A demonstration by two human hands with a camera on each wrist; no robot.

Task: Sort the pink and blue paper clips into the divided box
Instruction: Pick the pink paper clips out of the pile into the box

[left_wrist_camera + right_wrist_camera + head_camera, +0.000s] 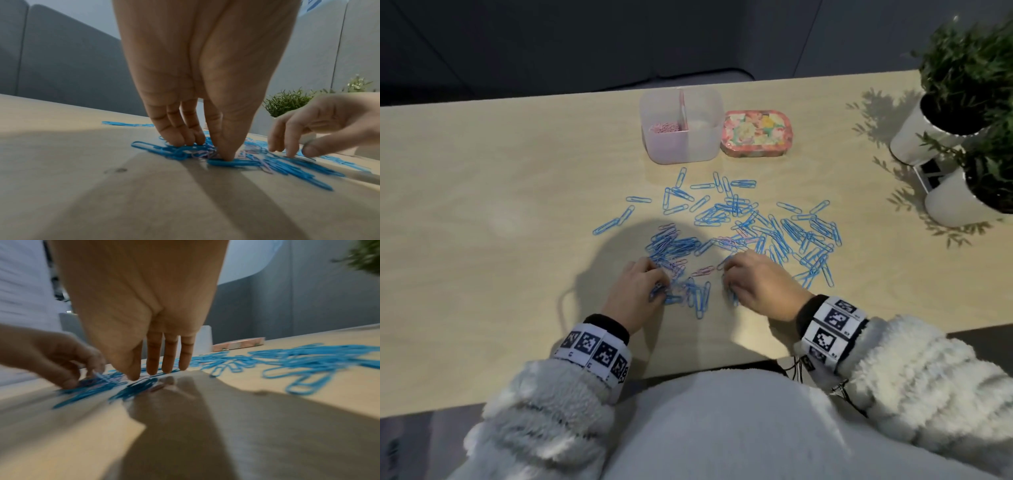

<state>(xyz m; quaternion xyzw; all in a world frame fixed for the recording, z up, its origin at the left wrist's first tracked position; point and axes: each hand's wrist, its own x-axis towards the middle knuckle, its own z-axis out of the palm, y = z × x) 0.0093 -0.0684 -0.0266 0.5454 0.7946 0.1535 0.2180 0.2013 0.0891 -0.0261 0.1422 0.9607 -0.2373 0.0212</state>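
Your left hand (635,291) is palm-down at the near-left edge of the pile of blue wire paper clips (743,226) on the light wooden table (482,192); in the left wrist view its fingertips (180,141) and thumb press straight down onto the clips, so it looks uncurled and not gripping anything. Your right hand (760,284) sits just right of it, near the middle of the pile's near edge; in the right wrist view its fingers (168,356) hang straight with tips just above or at the clips, nothing pinched that I can see, though that view is blurred. A few small pink paper clips (703,270) lie mixed in with the blue ones between your two hands. The translucent divided plastic box (681,147) stands at the far side of the table beyond the pile: its left compartment holds pink clips, its right compartment looks bare. Touching or just right of the box is a flat floral-patterned tin (756,133). Two potted green plants in white pots (955,144) stand at the far right, well apart from the clips.
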